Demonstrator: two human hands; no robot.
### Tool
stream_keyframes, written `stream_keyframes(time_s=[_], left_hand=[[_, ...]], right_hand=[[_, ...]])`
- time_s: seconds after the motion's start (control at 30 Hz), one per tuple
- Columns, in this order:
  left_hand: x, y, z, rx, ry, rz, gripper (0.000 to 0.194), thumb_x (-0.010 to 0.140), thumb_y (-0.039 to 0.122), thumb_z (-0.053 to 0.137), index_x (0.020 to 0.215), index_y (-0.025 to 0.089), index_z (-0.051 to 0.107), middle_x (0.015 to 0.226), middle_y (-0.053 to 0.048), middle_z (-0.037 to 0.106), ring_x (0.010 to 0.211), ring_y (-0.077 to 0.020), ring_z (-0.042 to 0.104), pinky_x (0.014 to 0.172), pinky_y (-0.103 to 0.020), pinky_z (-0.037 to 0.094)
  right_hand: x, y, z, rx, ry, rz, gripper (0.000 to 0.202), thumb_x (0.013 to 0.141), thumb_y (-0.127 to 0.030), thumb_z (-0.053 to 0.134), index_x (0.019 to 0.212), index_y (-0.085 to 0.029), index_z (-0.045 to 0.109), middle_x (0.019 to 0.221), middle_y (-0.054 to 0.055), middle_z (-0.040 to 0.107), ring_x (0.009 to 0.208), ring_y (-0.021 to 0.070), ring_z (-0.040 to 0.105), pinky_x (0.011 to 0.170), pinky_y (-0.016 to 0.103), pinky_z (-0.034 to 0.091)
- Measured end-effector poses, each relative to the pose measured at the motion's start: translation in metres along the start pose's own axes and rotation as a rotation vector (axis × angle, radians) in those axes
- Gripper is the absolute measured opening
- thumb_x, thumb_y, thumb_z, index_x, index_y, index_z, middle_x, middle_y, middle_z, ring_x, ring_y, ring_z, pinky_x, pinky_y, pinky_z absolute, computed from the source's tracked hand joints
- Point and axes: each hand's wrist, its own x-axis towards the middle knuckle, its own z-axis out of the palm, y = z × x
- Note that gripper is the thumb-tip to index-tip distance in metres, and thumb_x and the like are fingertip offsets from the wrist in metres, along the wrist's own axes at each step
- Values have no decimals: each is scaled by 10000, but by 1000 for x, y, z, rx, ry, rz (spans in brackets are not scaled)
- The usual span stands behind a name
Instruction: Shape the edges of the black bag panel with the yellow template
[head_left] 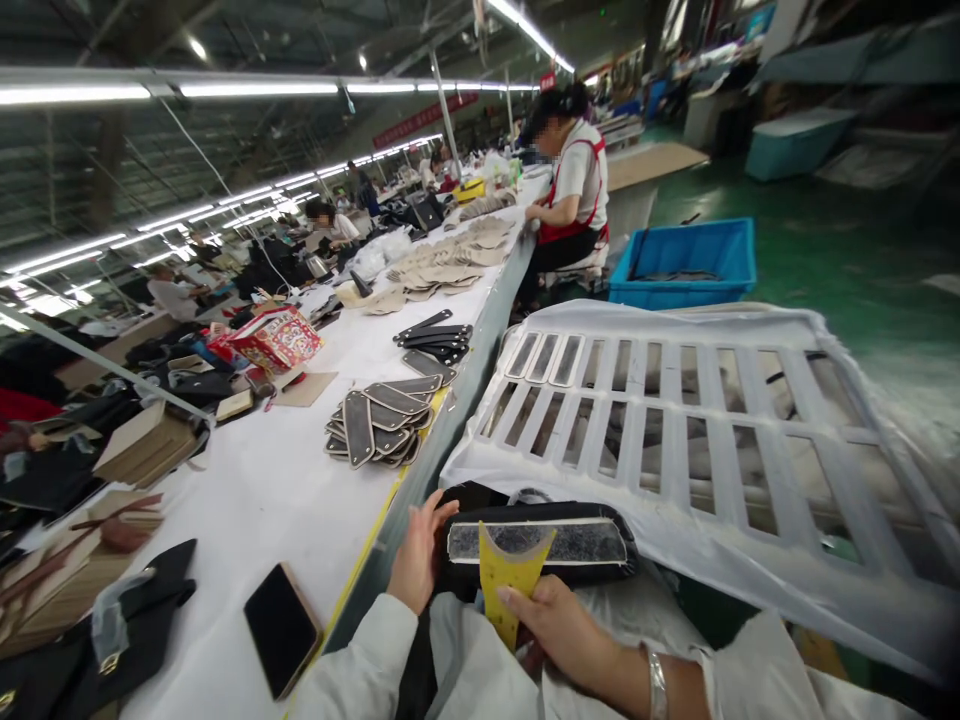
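I have the black padded fabric case (570, 512) low in my view, in front of the body at the worktop's (247, 500) edge, with a grey speckled strip with a pale border (585, 541) lying lengthwise along its upper face. I judge the case light and yielding, apt to dent or roll if pressed on one side; its ends look the best places to take hold, leaving the strip untouched. The strip seems thin and fairly flat, perhaps tacky or easily marked, though I cannot tell its surface from here.

My left hand (415, 555) is at the case's left end, fingers loosely spread and slightly bent, resting against the black fabric without closing round it. My right hand (562, 625) has its fingers closed on the yellow, curved-notch tool (510, 580), thumb on the near face, the notched end up and overlapping the strip in view. Whether the tool touches the strip, I cannot tell. It looks light and semi-stiff, firmest when pinched low, where the grip is.

A dark phone (281, 630) lies on the worktop left of my left hand, with a pile of grey, pale-rimmed plates (360, 430) farther along. To the right stands a slotted rack under pale sheeting (525, 475), just beyond the case.
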Motion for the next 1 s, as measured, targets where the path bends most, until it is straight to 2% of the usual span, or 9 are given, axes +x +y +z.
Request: stream_keyframes(time_s=[0.1,0.17,0.27,0.4,0.63,0.77,0.87,0.93,1.0], left_hand=[[-16,-12,-14,-312,-11,-119,586,833,623,451,1247,219,543,1288,-114,563,1194,-283,507,1004,-455,392],[-25,-19,-18,-366,-16,-123,489,804,499,589,1204,219,590,1258,-94,592,1197,-286,505,1017,-434,387],[-32,-26,-19,-475,-32,-134,446,776,357,667,1198,228,601,1249,-64,604,1198,-265,507,1029,-383,381],[-32,-25,-20,-486,-44,-120,448,784,298,657,1217,212,583,1270,-71,588,1185,-250,516,996,-338,398],[-21,-15,-23,-325,-95,-97,384,764,192,524,1146,194,567,1169,-51,620,986,-197,586,779,-263,445],[-18,-6,-21,-77,-73,-43,357,761,196,498,1115,186,543,1101,-46,630,1025,-204,552,869,-285,408],[-20,-5,-19,53,-30,7,358,782,208,480,1138,189,519,1136,-55,606,1086,-212,521,950,-301,362],[-23,-10,-18,39,-9,8,384,789,218,474,1172,193,504,1189,-61,580,1126,-214,502,969,-302,349],[-23,-17,-18,-103,-39,-57,418,804,261,475,1219,204,472,1222,-65,564,1124,-220,511,933,-306,381]], right_hand=[[-14,-6,-16,-3,76,-33,579,619,-653,629,779,-97,650,709,111,681,564,187,624,409,229,446],[-20,-7,-23,24,122,-52,557,639,-641,637,796,-107,652,746,112,689,600,188,636,433,226,463],[-21,-3,-27,57,142,-83,510,699,-607,627,830,-115,655,795,117,696,628,183,646,452,215,466],[-18,1,-26,14,88,-84,519,741,-604,600,858,-102,659,789,124,696,628,183,647,467,216,473],[-12,-7,-18,-51,88,-91,546,726,-622,605,878,-100,651,743,103,689,590,170,628,458,219,485],[-5,-8,-10,-111,105,-99,576,696,-658,606,837,-101,653,714,96,679,567,160,607,425,204,471],[2,-10,0,-198,120,-146,592,688,-679,595,793,-100,662,698,90,669,532,145,577,406,203,463],[6,-15,8,-267,116,-185,586,696,-675,589,778,-101,669,690,80,661,488,121,541,399,203,458],[9,-21,15,-305,112,-217,573,704,-665,588,771,-102,672,682,71,655,468,108,520,395,202,452]])
